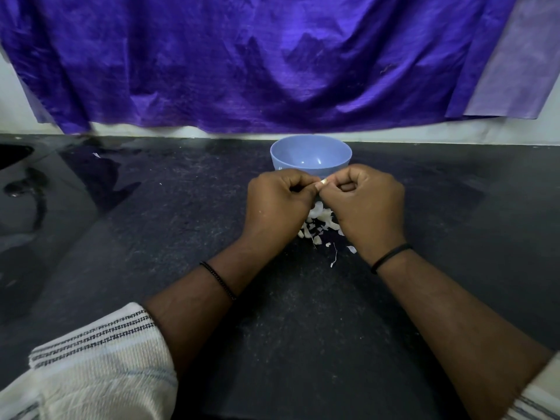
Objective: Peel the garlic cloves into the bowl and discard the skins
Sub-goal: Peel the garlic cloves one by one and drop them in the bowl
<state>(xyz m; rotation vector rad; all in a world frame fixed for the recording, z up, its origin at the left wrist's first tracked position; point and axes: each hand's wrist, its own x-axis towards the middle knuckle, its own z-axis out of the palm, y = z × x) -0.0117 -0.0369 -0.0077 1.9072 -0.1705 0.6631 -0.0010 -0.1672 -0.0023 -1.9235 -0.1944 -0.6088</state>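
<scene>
A small garlic clove (323,182) is pinched between both hands, just in front of the blue bowl (311,147). My left hand (277,198) and my right hand (366,197) have curled fingers and meet at thumb and fingertips around the clove; most of it is hidden. Below the hands lies a pile of white garlic pieces and skins (320,221) on the dark counter, partly covered by my wrists. The bowl's visible inside looks bare.
The dark speckled counter (151,237) stretches left and right. A purple cloth (272,62) hangs on the wall behind the bowl. Wet streaks and a dark object (15,153) sit at the far left. Loose skin scraps (335,256) lie between my forearms.
</scene>
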